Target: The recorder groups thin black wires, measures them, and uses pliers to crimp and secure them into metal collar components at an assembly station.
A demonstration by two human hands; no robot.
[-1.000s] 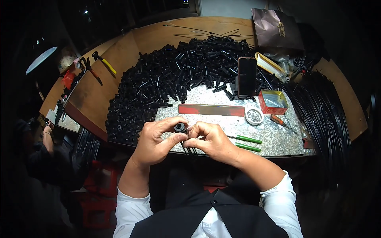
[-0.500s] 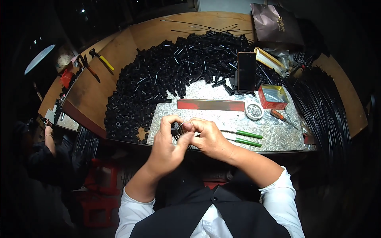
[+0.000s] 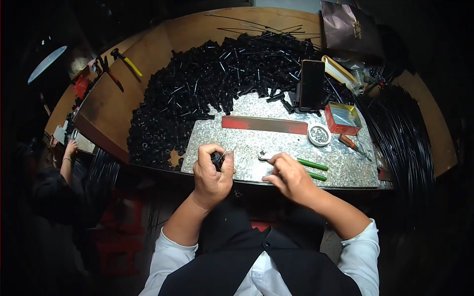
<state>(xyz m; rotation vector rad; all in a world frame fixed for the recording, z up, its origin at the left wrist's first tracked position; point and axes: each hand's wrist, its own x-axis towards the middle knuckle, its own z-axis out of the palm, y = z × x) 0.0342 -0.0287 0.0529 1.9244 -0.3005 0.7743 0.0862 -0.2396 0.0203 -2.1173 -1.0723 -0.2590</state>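
My left hand (image 3: 211, 178) is closed around a small black tubular part (image 3: 216, 158), most of it hidden by the fingers. A thin metal wire (image 3: 225, 152) sticks up by the thumb and forefinger. My right hand (image 3: 295, 181) is over the green-handled pliers (image 3: 313, 164), which lie on the speckled work slab (image 3: 247, 172). Its thumb and fingers are apart, the fingertips close to the pliers' joint. Whether they touch the metal I cannot tell. The jaws of the pliers point left, toward my left hand.
A large heap of black parts (image 3: 168, 108) covers the back and left. Behind the hands lie a red-edged bar (image 3: 264, 125), a white dish (image 3: 319, 134) of small bits, a red tin (image 3: 342, 120), a screwdriver (image 3: 348, 142) and a phone (image 3: 312, 85). Black rods (image 3: 405, 128) fill the right.
My right hand has let go of the work at my left hand and moved right, over the pliers. My left hand still holds the black part, in nearly the same place.
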